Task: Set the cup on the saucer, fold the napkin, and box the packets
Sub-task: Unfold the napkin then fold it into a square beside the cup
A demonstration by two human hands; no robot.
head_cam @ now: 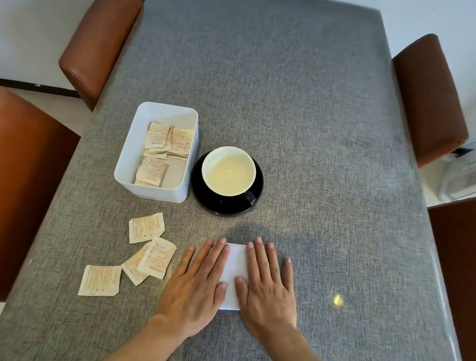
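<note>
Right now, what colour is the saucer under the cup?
The saucer is glossy black; the cup on it is cream inside. The head view shows it.

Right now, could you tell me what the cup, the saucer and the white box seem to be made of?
The cup looks like glazed ceramic: smooth cream inside, glossy black outside. The saucer seems the same black glazed ceramic, its rim catching a faint shine. The white box is probably matte plastic: thin, even walls with rounded corners, though coated card cannot be ruled out.
</note>
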